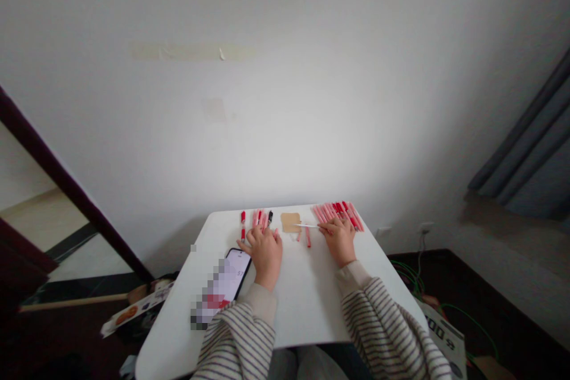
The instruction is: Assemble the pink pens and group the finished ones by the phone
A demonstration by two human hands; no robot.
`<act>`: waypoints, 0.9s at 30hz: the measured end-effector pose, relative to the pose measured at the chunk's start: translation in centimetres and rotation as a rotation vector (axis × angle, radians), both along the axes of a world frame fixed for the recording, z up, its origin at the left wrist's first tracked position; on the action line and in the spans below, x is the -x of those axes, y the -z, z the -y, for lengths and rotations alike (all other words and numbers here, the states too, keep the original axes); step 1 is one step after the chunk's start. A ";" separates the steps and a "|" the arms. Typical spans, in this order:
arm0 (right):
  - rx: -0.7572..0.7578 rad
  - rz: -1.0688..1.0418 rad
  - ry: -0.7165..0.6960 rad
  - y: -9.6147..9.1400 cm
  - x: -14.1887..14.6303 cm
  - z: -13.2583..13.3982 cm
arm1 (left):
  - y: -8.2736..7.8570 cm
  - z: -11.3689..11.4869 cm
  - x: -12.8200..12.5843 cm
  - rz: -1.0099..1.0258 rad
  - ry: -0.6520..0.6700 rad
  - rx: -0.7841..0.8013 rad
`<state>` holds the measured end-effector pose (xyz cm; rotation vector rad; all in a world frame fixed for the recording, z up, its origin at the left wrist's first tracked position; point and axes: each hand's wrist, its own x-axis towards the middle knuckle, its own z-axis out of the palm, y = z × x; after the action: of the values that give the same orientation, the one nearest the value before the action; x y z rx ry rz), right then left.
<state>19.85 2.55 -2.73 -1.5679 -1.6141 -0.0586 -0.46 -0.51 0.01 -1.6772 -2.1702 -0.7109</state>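
Note:
My right hand is closed in a pinch on a thin white stick, which looks like a pen refill. Its left end lies over a tan square pad. My left hand rests beside a row of pink and red pens, fingers curled and the little finger out to the side. A small pink pen piece shows at its thumb and forefinger; the rest is hidden. Between my hands lies a pink pen tube. Behind my right hand is a bundle of pink and red pens.
A phone with a lit screen lies left of my left hand on the white table. Red pen parts stand at the far left, and a black pen cap beside the left row. A wall rises behind the table.

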 end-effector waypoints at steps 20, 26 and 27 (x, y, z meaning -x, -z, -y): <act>-0.030 0.043 -0.015 0.2 0.0 0.0 | -0.2 0.0 0.1 0.027 0.079 0.005; 0.004 0.041 -0.067 -0.1 0.1 0.3 | -0.5 0.2 -0.2 0.108 0.302 -0.031; 0.009 0.038 -0.076 -0.2 0.2 0.4 | -0.5 0.2 -0.2 0.114 0.309 -0.032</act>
<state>19.66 2.16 -2.52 -1.5187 -1.7041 -0.0399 -0.25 -0.75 0.55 -2.0247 -1.9786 -0.9376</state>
